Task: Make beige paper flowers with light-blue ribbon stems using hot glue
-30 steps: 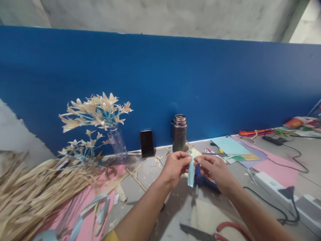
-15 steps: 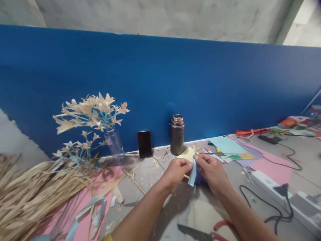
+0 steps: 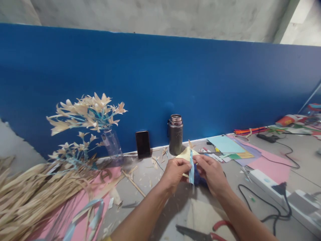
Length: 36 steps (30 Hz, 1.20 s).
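Note:
Between my two hands is a light blue paper strip [image 3: 192,172], set along the stem of a small dried-husk flower [image 3: 191,144] whose pale petals point up. My left hand [image 3: 177,170] pinches the strip and stem from the left, thumb on top. My right hand [image 3: 207,169] has its thumb and forefinger closed at the upper part of the strip, just under the flower. A thin stem end shows below the strip. Behind the fingers lies a pale yellow paper piece [image 3: 185,153], partly covered, and something dark blue, mostly hidden.
A dark thermos [image 3: 176,135] and a phone [image 3: 143,144] stand by the blue partition. Left are a clear vase [image 3: 111,145] of husk flowers and dried husks [image 3: 32,194]. Red-handled scissors [image 3: 195,233] lie in front; a power strip [image 3: 269,185] and coloured paper [image 3: 271,164] are at right.
The blue strip has turned more upright and lies closer along the stem, with the stem end now showing below. My right fingers have shifted slightly off the strip's edge. The view has moved slightly.

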{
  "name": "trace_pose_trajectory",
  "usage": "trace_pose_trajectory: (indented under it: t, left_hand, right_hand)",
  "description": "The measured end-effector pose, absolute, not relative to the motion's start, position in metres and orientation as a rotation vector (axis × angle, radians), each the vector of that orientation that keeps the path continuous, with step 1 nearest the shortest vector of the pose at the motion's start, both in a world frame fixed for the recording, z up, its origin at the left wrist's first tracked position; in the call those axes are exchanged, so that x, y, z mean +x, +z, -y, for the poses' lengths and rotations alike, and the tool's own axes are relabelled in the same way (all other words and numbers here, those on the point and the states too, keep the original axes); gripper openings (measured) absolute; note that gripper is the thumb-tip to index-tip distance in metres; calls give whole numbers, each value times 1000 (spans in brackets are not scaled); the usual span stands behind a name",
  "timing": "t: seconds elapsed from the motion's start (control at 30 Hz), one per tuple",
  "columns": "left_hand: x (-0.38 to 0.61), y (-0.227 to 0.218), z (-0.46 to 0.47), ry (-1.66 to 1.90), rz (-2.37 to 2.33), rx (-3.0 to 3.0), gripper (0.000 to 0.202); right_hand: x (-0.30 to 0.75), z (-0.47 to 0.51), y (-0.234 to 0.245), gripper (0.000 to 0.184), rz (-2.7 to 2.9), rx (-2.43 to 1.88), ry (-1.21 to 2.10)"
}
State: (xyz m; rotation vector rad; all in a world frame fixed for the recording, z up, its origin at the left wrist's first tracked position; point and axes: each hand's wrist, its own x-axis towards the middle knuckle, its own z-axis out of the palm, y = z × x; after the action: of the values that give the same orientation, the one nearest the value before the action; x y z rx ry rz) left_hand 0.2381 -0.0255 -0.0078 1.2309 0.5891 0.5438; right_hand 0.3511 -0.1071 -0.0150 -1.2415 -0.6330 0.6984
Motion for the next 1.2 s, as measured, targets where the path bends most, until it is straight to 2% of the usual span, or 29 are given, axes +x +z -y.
trace_pose_trajectory:
  t: [0.23,0.5,0.67,0.9,1.2]
  left_hand:
    - [235,-2,21,469,-583,1331,27]
    - [218,10,-8,383,-461,1156,37]
    - [222,5,-6,411,-466,1066,37]
    - [228,0,0,494,-562,1037,41]
    - [236,-9,10,699,-734,1100,35]
  right_hand:
    - [352,109,-19,33,779,-1393,569]
    - [346,109,-21,34,845,-1343,871]
    - [344,110,-18,30,875,-1371,857]
    - [337,112,-16,17,1131,-1606,279]
    - [332,113,-34,19,1450,-1730,-406]
